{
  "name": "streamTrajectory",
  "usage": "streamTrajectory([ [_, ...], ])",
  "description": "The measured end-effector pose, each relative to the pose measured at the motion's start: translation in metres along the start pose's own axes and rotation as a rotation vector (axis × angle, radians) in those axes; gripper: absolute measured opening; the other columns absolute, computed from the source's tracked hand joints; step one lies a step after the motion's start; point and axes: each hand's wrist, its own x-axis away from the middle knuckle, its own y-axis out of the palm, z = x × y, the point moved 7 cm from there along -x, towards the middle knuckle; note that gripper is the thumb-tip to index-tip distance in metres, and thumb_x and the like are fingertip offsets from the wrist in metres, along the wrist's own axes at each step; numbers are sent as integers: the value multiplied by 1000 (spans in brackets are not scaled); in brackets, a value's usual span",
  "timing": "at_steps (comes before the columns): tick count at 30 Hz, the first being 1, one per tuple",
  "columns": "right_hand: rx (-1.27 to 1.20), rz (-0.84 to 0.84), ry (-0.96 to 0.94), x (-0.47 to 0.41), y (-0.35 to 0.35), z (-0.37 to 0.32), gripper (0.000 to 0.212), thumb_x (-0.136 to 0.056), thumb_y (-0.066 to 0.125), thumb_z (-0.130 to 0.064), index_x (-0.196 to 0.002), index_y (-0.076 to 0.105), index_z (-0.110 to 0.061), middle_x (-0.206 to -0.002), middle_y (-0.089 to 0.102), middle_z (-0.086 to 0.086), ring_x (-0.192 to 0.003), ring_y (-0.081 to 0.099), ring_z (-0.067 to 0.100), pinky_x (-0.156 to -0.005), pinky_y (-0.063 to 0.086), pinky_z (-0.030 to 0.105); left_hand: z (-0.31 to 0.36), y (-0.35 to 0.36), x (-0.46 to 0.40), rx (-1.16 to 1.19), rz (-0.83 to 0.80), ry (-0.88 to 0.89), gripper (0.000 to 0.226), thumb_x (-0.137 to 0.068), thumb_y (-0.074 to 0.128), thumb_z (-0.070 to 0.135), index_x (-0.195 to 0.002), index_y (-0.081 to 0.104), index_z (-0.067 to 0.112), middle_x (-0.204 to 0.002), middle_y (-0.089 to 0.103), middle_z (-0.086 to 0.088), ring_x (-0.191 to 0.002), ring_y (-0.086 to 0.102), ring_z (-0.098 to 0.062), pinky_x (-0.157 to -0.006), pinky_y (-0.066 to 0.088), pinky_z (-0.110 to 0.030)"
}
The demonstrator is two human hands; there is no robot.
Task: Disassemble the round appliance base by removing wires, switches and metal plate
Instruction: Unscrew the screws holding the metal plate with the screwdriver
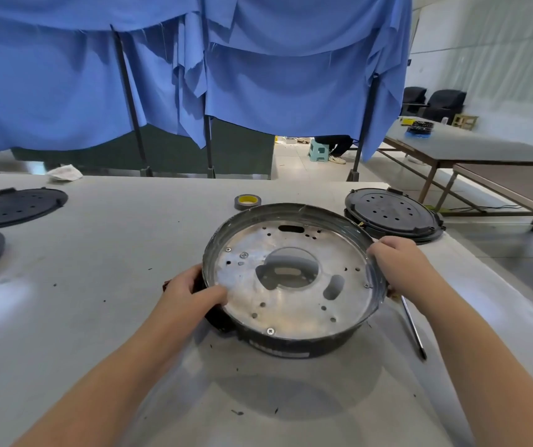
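Note:
The round appliance base (294,345) is a black ring, tilted with its far side raised off the grey table. A shiny metal plate (291,304) fills its inside, with several holes, a few screws and a large central opening. My left hand (194,293) grips the left rim, thumb lying on the plate. My right hand (394,267) grips the right rim with curled fingers. No wires or switches show.
A screwdriver (413,327) lies just right of the base. A tape roll (247,201) sits behind it. A black perforated round cover (390,214) lies at the back right, two more black covers (13,206) at the left. Small dark debris dots the table (97,285).

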Motion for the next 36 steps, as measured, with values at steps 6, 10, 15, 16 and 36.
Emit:
streamTrajectory([
  [6, -15, -17, 45, -3, -6, 7, 23, -80, 51, -20, -60, 43, -14, -35, 32, -9, -26, 35, 6, -41, 31, 21, -3, 0, 1, -34, -32, -52, 42, -56, 58, 14, -93, 58, -5, -78, 53, -9, -72, 49, -21, -71, 40, -38],
  [10, -41, -52, 70, -4, -2, 14, 22, -76, 51, -20, -57, 40, -15, -41, 30, -5, -33, 33, 14, -44, 30, 24, -1, -1, 1, -58, -27, -18, 29, -56, 57, 15, -84, 65, 8, -73, 57, -6, -70, 51, -19, -70, 41, -36],
  [15, -27, -112, 100, -7, 9, 23, 20, -78, 52, -17, -60, 44, -13, -38, 34, -3, -31, 34, 14, -40, 30, 21, 2, -3, 0, -83, -16, 58, 39, -56, 57, 15, -91, 72, 22, -86, 70, -10, -73, 61, -15, -73, 50, -31],
  [16, -26, -118, 105, -8, 11, 25, 20, -79, 52, -18, -61, 45, -13, -37, 35, -4, -31, 35, 14, -40, 31, 21, 2, -3, 0, -93, -7, 73, 42, -56, 57, 16, -94, 72, 25, -90, 71, -9, -76, 63, -15, -75, 52, -32],
  [36, 444, 183, 130, -7, -7, 47, 42, -82, 68, -30, -116, 49, -12, -105, 60, 12, -88, 52, 31, -72, 44, 35, 34, 25, 37, -600, 50, 680, 23, -77, 57, 53, -93, 63, 37, -80, 62, 11, -92, 61, -5, -117, 22, -38],
])
